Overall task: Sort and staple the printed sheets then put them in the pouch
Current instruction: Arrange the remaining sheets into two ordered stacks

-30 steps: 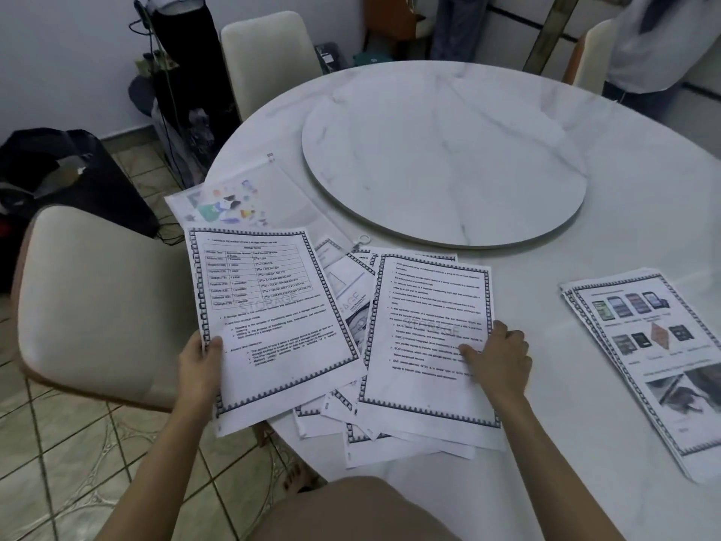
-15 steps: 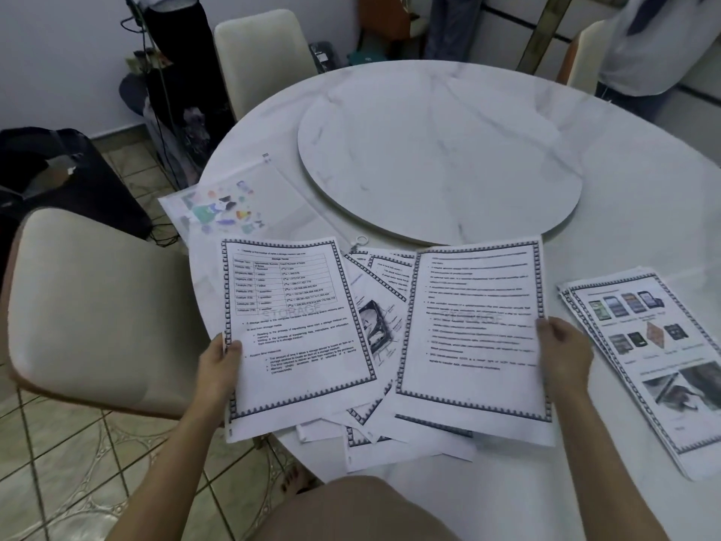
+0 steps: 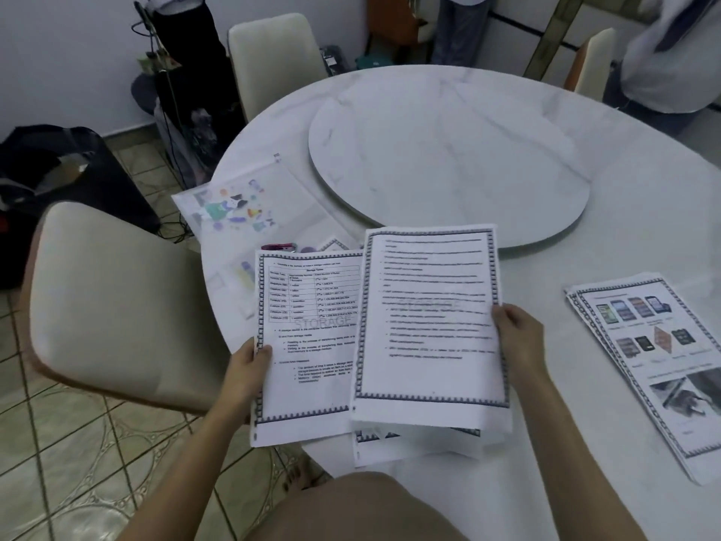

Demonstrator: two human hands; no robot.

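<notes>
My left hand [image 3: 249,363] grips the left edge of a printed sheet with a table [image 3: 308,345], held above the table's near edge. My right hand [image 3: 517,333] grips the right edge of a text-only sheet [image 3: 429,326] that overlaps the first one. More loose sheets [image 3: 413,443] lie underneath, mostly hidden. A clear pouch [image 3: 242,206] with colourful prints lies flat at the left of the table. A pink stapler [image 3: 279,247] peeks out above the table sheet. A separate pile of picture sheets [image 3: 655,361] lies at the right.
The round white marble table [image 3: 643,212] carries a raised turntable disc [image 3: 448,150] in its middle. A beige chair [image 3: 117,298] stands at my left, another [image 3: 273,56] at the far side. Two people [image 3: 663,64] stand behind the table. Black bags [image 3: 50,169] sit on the tiled floor.
My right hand lifted the text sheet off the pile and brought it left, over the sheet in my left hand. The left hand shifted right. The stapler came into view.
</notes>
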